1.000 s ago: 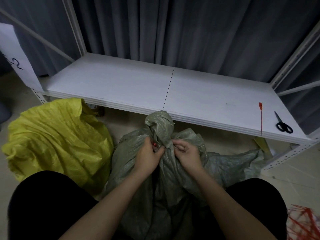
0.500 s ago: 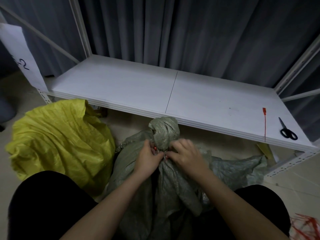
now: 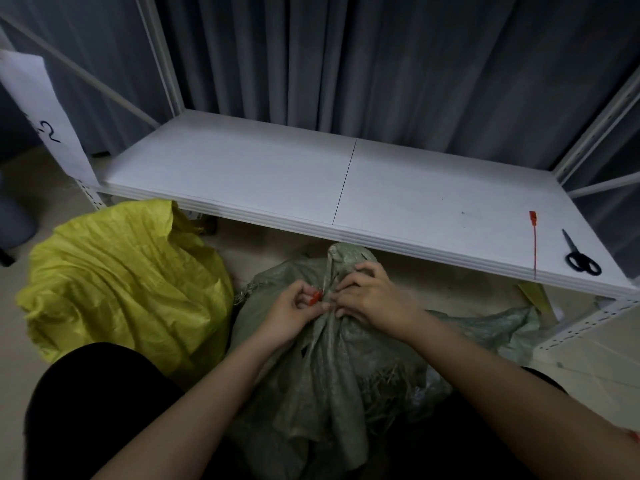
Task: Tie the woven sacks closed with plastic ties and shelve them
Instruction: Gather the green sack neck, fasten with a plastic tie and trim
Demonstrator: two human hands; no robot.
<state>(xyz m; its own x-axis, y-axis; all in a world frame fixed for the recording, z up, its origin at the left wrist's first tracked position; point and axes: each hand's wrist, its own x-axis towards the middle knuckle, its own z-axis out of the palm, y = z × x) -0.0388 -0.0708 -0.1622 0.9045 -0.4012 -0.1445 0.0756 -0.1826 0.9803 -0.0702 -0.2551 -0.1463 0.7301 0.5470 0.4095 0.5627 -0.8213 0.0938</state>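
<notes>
Fingers of the left hand pinch the red tie at the green sack neck; right hand grips the neck beside it

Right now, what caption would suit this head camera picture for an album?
Both hands, left and right, cinch a red plastic tie around the green woven sack before the white shelf.

grey-green sack, yellow sack (red tie), white shelf.
</notes>
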